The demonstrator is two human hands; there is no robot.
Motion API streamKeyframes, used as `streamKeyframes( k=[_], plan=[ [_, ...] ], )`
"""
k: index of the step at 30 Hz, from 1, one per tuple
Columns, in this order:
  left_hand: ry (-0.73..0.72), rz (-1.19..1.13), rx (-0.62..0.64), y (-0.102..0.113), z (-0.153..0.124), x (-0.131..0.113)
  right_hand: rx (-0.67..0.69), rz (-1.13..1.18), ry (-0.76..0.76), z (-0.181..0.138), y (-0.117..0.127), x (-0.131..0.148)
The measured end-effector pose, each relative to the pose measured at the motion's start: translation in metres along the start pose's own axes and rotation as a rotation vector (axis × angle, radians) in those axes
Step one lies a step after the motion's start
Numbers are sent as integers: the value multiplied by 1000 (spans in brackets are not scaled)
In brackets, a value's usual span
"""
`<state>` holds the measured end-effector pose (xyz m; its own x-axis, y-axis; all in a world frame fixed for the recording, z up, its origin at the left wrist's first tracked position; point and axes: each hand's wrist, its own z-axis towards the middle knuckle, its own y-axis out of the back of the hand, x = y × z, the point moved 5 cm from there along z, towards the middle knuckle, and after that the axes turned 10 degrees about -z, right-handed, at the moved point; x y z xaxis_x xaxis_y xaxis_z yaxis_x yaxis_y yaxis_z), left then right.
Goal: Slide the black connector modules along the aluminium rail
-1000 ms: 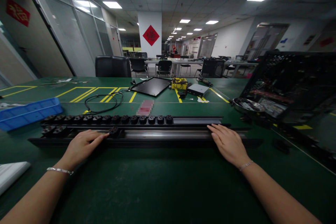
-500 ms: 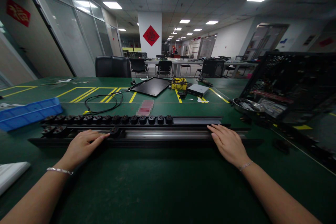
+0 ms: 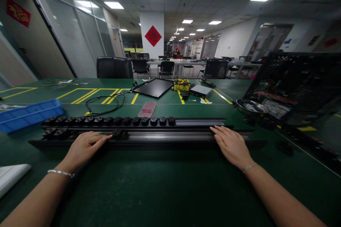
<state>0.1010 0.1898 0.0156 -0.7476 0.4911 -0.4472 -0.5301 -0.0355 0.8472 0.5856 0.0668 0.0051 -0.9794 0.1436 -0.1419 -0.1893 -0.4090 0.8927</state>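
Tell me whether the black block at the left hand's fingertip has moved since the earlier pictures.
Yes, slightly: the black block has shifted to the right, judged against the rear rail.

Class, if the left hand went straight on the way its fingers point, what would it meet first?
The left hand would likely meet the lone black module beside its fingers; depth leaves contact unclear.
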Motion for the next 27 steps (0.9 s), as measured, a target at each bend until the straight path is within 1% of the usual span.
streamKeyframes(
  k=[6, 12, 20, 24, 27],
  plan=[
    [-3, 34, 29, -2, -1, 1, 15, 1, -5, 0, -1, -1],
    [-2, 71, 31, -2, 0, 1, -1, -4, 1, 0, -1, -1],
    [-13, 85, 37, -4, 0, 1, 12, -7, -2, 0, -3, -1],
    [-9, 103, 19, -5, -2, 6, -4, -8, 2, -1, -3, -1],
    [-11, 103, 12, -6, -5, 5, -12, -7, 4, 0, -3, -1]
  ],
)
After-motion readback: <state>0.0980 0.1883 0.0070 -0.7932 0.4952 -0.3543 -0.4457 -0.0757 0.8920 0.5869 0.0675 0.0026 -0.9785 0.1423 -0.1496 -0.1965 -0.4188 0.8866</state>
